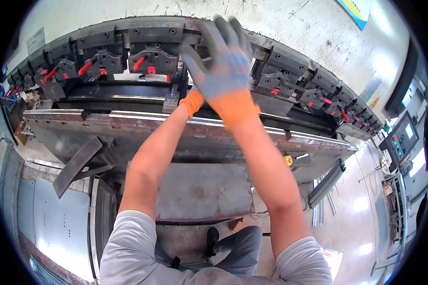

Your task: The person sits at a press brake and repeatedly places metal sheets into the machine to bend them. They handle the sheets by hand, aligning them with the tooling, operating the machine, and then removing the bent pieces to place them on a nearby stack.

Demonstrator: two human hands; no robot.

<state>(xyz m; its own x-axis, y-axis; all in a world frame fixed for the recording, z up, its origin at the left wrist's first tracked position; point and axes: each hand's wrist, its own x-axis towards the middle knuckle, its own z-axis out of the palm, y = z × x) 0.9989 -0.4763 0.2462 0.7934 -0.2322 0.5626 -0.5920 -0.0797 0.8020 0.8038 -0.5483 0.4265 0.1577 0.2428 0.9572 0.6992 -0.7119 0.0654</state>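
I stand at a long press brake. My right hand (226,66), in a grey glove with an orange cuff, is raised with fingers spread in front of the upper clamp row (150,61), and it looks motion-blurred. Of my left hand (192,102) only the orange cuff shows. It reaches toward the gap between the upper beam and the lower die bed (128,121), and its fingers are hidden behind my right hand. A rusty flat steel plate (199,190) hangs off the machine's front, just below my forearms.
Red clamp levers (88,67) line the upper beam. A grey support arm (76,164) slants down at the left, above pale metal sheets (57,223). A control panel with a lit screen (403,137) stands at the right. Metal strips (325,183) lean beside the machine.
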